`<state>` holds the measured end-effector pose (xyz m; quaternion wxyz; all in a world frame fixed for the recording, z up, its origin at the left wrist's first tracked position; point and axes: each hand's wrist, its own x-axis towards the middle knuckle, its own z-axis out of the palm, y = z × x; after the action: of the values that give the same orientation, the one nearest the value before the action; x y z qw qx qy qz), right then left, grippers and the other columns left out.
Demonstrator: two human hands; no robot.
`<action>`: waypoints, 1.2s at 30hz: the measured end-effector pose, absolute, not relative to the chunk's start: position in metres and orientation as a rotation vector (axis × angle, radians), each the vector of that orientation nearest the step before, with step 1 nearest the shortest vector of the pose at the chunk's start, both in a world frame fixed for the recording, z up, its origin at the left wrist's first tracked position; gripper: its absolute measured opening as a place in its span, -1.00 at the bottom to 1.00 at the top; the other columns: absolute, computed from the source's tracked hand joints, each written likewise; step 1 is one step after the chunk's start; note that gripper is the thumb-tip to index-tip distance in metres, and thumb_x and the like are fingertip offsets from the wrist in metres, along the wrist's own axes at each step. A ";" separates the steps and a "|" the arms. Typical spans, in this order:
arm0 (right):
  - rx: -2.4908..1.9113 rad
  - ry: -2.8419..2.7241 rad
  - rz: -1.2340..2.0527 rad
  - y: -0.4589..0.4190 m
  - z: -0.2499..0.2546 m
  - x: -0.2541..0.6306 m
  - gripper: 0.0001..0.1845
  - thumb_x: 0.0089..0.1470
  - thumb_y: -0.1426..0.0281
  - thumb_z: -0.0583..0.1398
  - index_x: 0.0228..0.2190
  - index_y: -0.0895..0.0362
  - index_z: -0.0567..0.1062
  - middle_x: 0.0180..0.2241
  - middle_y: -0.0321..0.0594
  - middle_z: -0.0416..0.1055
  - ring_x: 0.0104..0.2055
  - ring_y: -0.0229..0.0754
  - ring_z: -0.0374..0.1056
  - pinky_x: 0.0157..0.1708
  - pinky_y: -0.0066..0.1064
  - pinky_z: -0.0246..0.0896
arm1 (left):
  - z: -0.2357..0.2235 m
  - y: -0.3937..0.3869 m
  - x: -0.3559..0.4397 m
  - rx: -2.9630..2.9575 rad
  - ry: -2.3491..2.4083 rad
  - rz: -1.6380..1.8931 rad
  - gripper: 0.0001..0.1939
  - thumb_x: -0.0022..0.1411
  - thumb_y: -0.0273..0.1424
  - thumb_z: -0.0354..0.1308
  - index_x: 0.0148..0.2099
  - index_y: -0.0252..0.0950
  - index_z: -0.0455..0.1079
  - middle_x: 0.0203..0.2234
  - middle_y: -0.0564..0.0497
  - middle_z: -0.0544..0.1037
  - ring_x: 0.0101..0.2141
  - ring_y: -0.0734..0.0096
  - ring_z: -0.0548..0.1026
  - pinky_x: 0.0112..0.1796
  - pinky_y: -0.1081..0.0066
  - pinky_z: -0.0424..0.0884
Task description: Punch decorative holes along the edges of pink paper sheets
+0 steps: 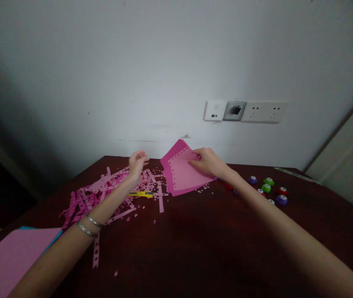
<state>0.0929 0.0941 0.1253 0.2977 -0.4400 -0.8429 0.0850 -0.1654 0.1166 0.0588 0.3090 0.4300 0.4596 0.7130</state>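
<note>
My right hand grips a small stack of pink paper sheets by its right edge, thumb on top. The top sheet is light pink with a row of punched shapes along two edges; darker pink sheets stick out behind it. To the left, my left hand is raised with its fingers loosely curled and apart, holding nothing visible. Beneath it lies a heap of punched pink paper strips. A yellow utility knife rests at the heap's right side, near a loose light pink strip.
Several small craft punches in green, red and purple stand on the dark table at right. Pink and blue paper sheets lie at the left front. Behind the table, a wall carries socket plates. Tiny paper cut-outs are scattered about.
</note>
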 end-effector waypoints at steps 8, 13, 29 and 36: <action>-1.130 -2.089 0.249 0.100 0.120 0.093 -0.79 -0.06 0.31 0.16 -0.58 0.20 0.44 -0.63 -0.29 0.32 -0.56 -0.30 0.16 -0.57 -0.46 -0.01 | 0.065 0.112 -0.173 1.369 1.272 2.054 -0.72 -0.12 -0.44 0.13 -0.26 -0.30 0.29 -0.37 0.04 0.38 -0.38 0.47 0.37 -0.34 0.43 0.31; -1.100 -1.582 0.564 0.081 0.088 0.127 -0.67 -0.12 0.14 0.21 -0.50 0.19 0.45 -0.54 -0.24 0.41 -0.54 -0.27 0.25 -0.57 -0.46 0.13 | 0.057 0.096 -0.122 1.562 0.873 1.639 -0.36 -0.12 -0.37 0.27 0.03 -0.23 0.14 -0.10 -0.10 0.34 -0.11 0.29 0.35 -0.08 0.21 0.26; -1.203 -1.387 0.883 0.026 -0.002 0.188 -0.58 -0.13 0.11 0.24 -0.34 0.21 0.46 -0.27 -0.04 0.49 -0.24 0.01 0.41 -0.22 -0.15 0.32 | 0.014 0.060 -0.014 1.438 0.808 1.119 -0.66 -0.01 -0.31 0.24 -0.19 -0.38 0.36 -0.28 -0.14 0.50 -0.27 0.29 0.45 -0.19 0.26 0.35; -1.144 -1.433 0.831 0.028 -0.010 0.180 -0.50 -0.21 0.19 0.29 -0.23 0.23 0.45 -0.19 -0.03 0.46 -0.17 -0.03 0.39 -0.12 -0.20 0.27 | 0.002 0.063 -0.012 1.451 0.866 1.144 -0.68 -0.03 -0.41 0.21 -0.17 -0.37 0.34 -0.26 -0.09 0.50 -0.24 0.28 0.44 -0.16 0.28 0.34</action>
<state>0.1800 0.0281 -0.0101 0.5349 -0.4800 -0.6015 0.3488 -0.0116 0.0629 0.0015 0.5231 0.6060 0.3617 0.4778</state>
